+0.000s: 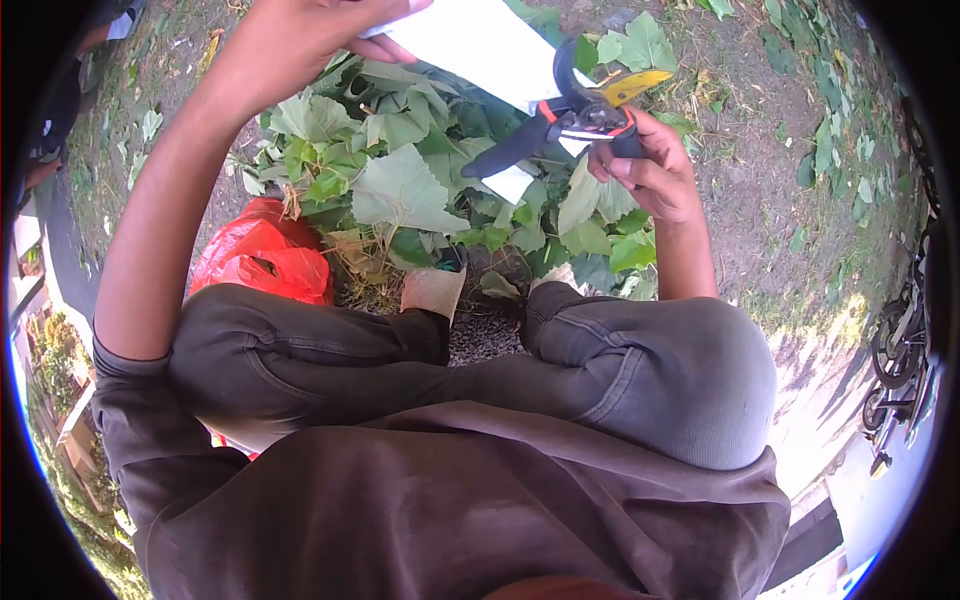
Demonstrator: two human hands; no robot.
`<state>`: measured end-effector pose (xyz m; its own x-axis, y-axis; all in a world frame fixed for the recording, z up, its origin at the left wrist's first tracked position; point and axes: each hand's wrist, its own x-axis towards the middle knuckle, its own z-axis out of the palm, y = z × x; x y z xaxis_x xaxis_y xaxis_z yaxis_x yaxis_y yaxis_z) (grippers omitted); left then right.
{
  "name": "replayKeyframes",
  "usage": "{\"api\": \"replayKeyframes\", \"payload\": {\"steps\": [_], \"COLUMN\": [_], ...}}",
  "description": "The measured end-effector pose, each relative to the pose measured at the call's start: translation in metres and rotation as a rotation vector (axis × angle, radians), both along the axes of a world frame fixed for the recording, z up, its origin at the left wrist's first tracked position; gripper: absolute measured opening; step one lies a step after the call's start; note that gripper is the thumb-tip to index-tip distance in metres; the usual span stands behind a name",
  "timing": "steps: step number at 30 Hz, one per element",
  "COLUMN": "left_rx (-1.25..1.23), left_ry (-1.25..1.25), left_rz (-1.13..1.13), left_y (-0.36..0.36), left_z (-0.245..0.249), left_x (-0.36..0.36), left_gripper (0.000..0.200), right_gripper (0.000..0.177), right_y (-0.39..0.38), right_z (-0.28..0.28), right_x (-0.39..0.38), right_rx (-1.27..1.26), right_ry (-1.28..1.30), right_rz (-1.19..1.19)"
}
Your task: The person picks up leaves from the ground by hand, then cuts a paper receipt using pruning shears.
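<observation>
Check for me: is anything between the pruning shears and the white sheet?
Nothing visible stands between them. The pruning shears, gripped in the right hand, lie right across the white sheet, which the left hand holds. The leaf pile lies below both, on the ground.

1. Between the left hand (300, 40) and the right hand (650, 175), the gap is taken up by the sheet (480, 45) and the shears (575, 115), which cross in front of it.
2. Under both hands the leaves (400, 190) are heaped thickly, with no bare path through them.
3. The bag (265, 260) blocks the left side, touching the leaves.
4. The knees (650, 370) close off the near side, with only a narrow gravel gap between them.
5. Right of the right hand, the ground (760, 200) lies open, with only scattered leaves.
</observation>
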<state>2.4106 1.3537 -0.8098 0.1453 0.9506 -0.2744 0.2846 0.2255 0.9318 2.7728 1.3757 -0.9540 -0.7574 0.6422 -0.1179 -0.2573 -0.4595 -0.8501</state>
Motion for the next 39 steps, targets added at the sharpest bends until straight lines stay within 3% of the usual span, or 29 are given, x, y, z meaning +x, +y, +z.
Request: {"api": "replayKeyframes", "payload": {"steps": [3, 5, 10, 14, 17, 18, 20, 23, 26, 27, 28, 30, 32, 34, 36, 39], "left_rx": [0.002, 0.016, 0.124, 0.116, 0.052, 0.077, 0.106, 0.025, 0.123, 0.103, 0.081, 0.071, 0.068, 0.073, 0.112, 0.175], "left_ry": [0.107, 0.069, -0.056, -0.015, -0.030, -0.018, -0.005, -0.101, -0.193, -0.247, -0.300, -0.341, -0.409, -0.394, -0.358, -0.322], "left_rz": [0.153, 0.125, 0.126, 0.171, 0.188, 0.180, 0.165, 0.198, 0.133, 0.147, 0.161, 0.134, 0.108, 0.095, 0.185, 0.149], "left_y": [0.002, 0.002, 0.007, 0.009, 0.007, 0.007, 0.007, 0.007, 0.006, 0.003, 0.002, 0.003, 0.000, -0.002, -0.006, -0.007], "left_z": [0.018, 0.027, 0.011, 0.005, 0.000, -0.004, -0.003, -0.001, -0.024, -0.024, -0.024, -0.023, -0.017, -0.013, -0.003, 0.001], "left_x": [0.002, 0.001, -0.001, -0.001, 0.001, 0.003, 0.009, 0.009, -0.017, -0.021, -0.023, -0.032, -0.030, -0.026, -0.016, -0.014], "left_gripper": [0.021, 0.022, 0.029, 0.032, 0.034, 0.036, 0.038, 0.028, 0.039, 0.040, 0.042, 0.042, 0.043, 0.045, 0.049, 0.051], "right_gripper": [0.046, 0.036, 0.040, 0.043, 0.036, 0.036, 0.039, 0.051, 0.062, 0.070, 0.070, 0.069, 0.076, 0.082, 0.084, 0.083], "right_y": [0.001, 0.002, -0.001, -0.010, -0.015, -0.019, -0.031, -0.049, -0.062, -0.060, -0.057, -0.048, -0.040, -0.038, -0.031, -0.023], "right_z": [0.006, 0.006, 0.003, -0.012, -0.005, -0.008, -0.022, -0.049, -0.072, -0.076, -0.074, -0.065, -0.064, -0.066, -0.052, -0.022], "right_x": [0.005, 0.011, 0.014, 0.000, -0.010, -0.018, -0.039, -0.056, -0.064, -0.062, -0.061, -0.056, -0.044, -0.030, -0.016, -0.006], "right_rx": [-0.031, -0.091, -0.135, -0.060, 0.391, 0.387, 0.706, 0.678, 0.743, 0.626, 0.629, 0.407, 0.407, 0.468, 0.343, 0.255], "right_ry": [0.069, 0.162, 0.121, -0.001, -0.637, -0.640, -0.890, -0.791, -0.721, -0.727, -0.720, -0.687, -0.712, -0.574, -0.615, -0.337], "right_rz": [-0.052, -0.088, -0.149, -0.175, 0.132, 0.125, 0.280, 0.272, 0.121, 0.222, 0.215, 0.312, 0.347, 0.286, 0.334, 0.210]}}
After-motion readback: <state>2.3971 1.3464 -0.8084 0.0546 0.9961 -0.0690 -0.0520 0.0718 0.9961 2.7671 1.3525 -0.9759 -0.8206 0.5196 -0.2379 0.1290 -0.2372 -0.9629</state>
